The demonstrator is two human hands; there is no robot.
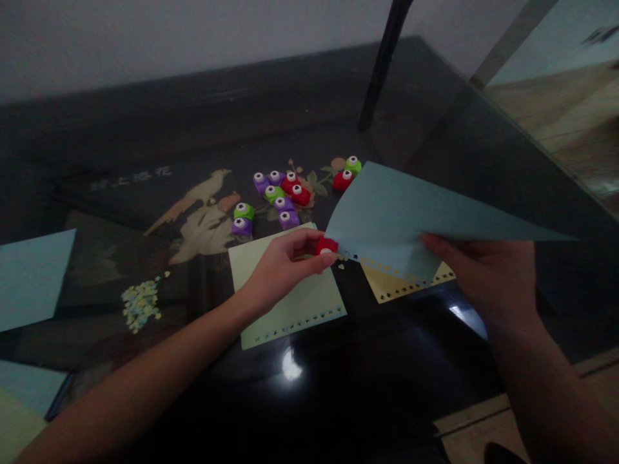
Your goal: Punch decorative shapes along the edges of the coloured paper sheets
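Note:
My left hand (285,261) is closed on a small red paper punch (327,245), pressed against the lower left edge of a light blue paper sheet (411,216). My right hand (478,270) grips that blue sheet from below and holds it tilted above the table. A row of punched holes runs along the blue sheet's lower edge. Under my left hand lies a pale green sheet (294,303) with punched holes along its near edge. A yellow sheet (403,287) with a punched edge lies under the blue one.
Several purple, green and red punches (280,193) cluster at the centre of the dark glossy table (338,380); two more (348,173) sit further right. A heap of paper bits (140,303) lies left. Blue sheets (31,277) rest at the left edge. A black pole (382,64) stands behind.

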